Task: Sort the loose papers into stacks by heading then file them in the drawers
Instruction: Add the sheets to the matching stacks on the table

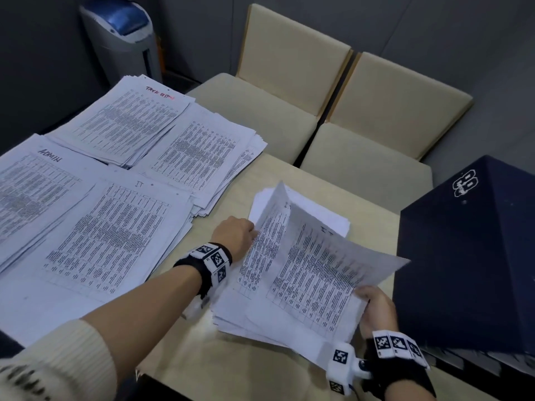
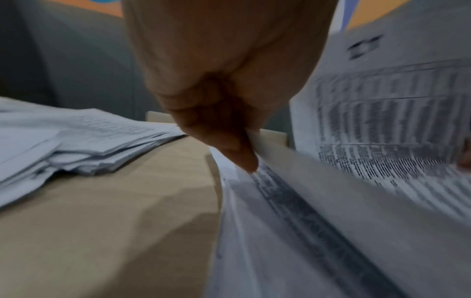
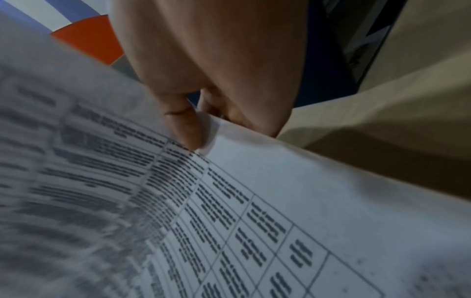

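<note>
Paper like the loose pile (image 1: pixel 260 308) at the table's (image 1: pixel 373 209) near right corner is light, limp and slippery, so the left hand (image 1: pixel 236 234) pinches one raised sheet's (image 1: pixel 269 227) edge while the right hand (image 1: pixel 376 309) pinches another sheet's (image 1: pixel 324 264) corner.

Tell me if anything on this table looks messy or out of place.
The sorted stack at the far middle is fanned out, its lower sheets slipping toward the table edge. The other stacks, such as the ADMIN one, are only slightly uneven. The sheet pinched by the right hand is just mid-lift.
</note>
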### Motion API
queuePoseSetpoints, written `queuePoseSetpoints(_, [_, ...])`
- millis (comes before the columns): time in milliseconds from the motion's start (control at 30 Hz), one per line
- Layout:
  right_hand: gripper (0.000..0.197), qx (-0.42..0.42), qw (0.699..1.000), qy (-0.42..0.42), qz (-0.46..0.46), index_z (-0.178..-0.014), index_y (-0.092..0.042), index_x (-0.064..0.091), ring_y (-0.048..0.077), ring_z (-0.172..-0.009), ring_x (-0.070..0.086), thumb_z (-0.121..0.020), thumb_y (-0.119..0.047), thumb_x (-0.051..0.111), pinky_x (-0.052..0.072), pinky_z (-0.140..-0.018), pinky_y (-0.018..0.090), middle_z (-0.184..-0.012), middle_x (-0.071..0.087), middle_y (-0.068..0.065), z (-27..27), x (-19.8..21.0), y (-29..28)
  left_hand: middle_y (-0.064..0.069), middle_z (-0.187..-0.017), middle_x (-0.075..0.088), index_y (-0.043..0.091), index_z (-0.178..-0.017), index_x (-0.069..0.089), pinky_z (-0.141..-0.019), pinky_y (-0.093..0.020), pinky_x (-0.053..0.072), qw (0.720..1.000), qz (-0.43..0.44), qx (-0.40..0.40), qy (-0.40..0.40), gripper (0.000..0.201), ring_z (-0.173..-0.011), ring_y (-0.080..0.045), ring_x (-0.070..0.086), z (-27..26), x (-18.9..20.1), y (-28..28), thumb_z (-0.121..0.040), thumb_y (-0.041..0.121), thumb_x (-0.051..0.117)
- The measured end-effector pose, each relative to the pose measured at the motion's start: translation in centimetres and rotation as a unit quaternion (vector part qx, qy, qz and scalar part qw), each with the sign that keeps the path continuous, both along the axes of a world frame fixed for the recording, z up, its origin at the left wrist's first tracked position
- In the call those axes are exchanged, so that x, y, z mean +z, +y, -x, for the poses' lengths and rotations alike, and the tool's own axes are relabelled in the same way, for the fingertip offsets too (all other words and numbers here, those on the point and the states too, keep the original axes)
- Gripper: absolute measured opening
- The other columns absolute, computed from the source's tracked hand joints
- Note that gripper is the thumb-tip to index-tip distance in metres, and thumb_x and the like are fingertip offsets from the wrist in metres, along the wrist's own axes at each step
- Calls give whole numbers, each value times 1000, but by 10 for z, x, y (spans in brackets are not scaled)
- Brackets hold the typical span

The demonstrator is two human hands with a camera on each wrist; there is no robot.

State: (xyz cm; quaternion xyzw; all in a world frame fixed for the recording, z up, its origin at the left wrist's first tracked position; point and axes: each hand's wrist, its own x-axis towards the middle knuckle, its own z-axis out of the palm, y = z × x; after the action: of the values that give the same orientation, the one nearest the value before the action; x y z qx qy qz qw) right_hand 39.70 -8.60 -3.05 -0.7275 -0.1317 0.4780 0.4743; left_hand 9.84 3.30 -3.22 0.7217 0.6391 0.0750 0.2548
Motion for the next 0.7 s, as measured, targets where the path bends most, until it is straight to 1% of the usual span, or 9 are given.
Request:
queuePoseSetpoints(100, [7, -1, 1000, -2, 5, -75, -3, 62, 28, -74, 57, -70, 0, 58, 43, -70, 39, -76, 61, 14, 4, -4, 2, 1, -69, 62, 13, -92, 67, -63, -25, 44, 973, 53, 27, -222, 18, -64, -17, 55, 0, 2, -10, -91, 0, 55])
queuePoseSetpoints(200, [4, 15, 1000, 12, 2, -79, 0, 57, 26, -67, 55, -77, 4, 59, 44, -64, 34, -71, 56, 12, 8, -6, 9, 1, -65, 58, 4, -80, 69, -66, -27, 44, 880, 183, 55, -434, 24, -62, -15, 51, -2, 8, -24, -73, -16, 58])
queuePoseSetpoints(267, [7, 14, 1000, 25, 2, -83, 4, 60, 26, -61, 64, -84, 9, 56, 50, -54, 27, -66, 64, 12, 9, -5, 13, -6, -65, 58, 5, -72, 71, -62, -26, 43, 838, 245, 53, -484, 27, -61, -19, 50, -2, 14, -29, -68, -18, 57])
queuePoseSetpoints(333, [9, 12, 1000, 14, -8, -91, 7, 65, 28, -75, 68, -85, 10, 59, 54, -59, 27, -78, 70, 15, 10, -6, 16, -5, -65, 64, 8, -68, 72, -61, -27, 46, 845, 262, 35, -466, 39, -61, -18, 56, -3, 16, -30, -69, -23, 50])
queuePoseSetpoints(400, [11, 4, 1000, -7, -4, -93, 1, 64, 32, -85, 63, -84, 7, 60, 52, -64, 33, -83, 67, 15, 10, -8, 15, -5, -85, 73, 9, -83, 72, -73, -32, 56, 902, 210, 71, -370, 36, -78, -21, 66, -3, 11, -25, -74, -17, 49])
queuePoseSetpoints(467, [29, -31, 999, 14, -18, -109, -6, 55, 31, -83, 61, -83, 8, 59, 50, -62, 31, -89, 64, 14, 10, -8, 12, -7, -110, 66, 12, -104, 62, -84, -33, 52, 965, 114, 137, -193, 23, -95, -23, 63, -2, -4, -22, -82, 4, 61])
queuePoseSetpoints(500, [40, -47, 998, 33, -22, -116, -12, 51, 28, -79, 61, -82, 8, 58, 51, -58, 28, -91, 62, 15, 10, -9, 10, -6, -113, 60, 11, -110, 56, -83, -33, 49, 975, 92, 161, -125, 29, -98, -24, 60, -2, -10, -22, -85, 18, 67])
queuePoseSetpoints(567, [34, -33, 999, 37, -7, -110, -8, 55, 26, -72, 59, -80, 7, 57, 49, -50, 24, -89, 59, 18, 11, -6, 9, -8, -110, 55, 8, -114, 50, -79, -32, 46, 976, 121, 172, -64, 48, -100, -27, 58, -4, -17, -21, -84, 37, 73])
queuePoseSetpoints(700, [23, -3, 1000, 22, 3, -100, 3, 64, 29, -81, 61, -79, 9, 55, 48, -67, 34, -88, 65, 19, 9, -4, 6, -10, -98, 68, 7, -95, 61, -72, -31, 48, 982, 119, 141, -30, 25, -91, -28, 64, -2, -17, -5, -89, 30, 69])
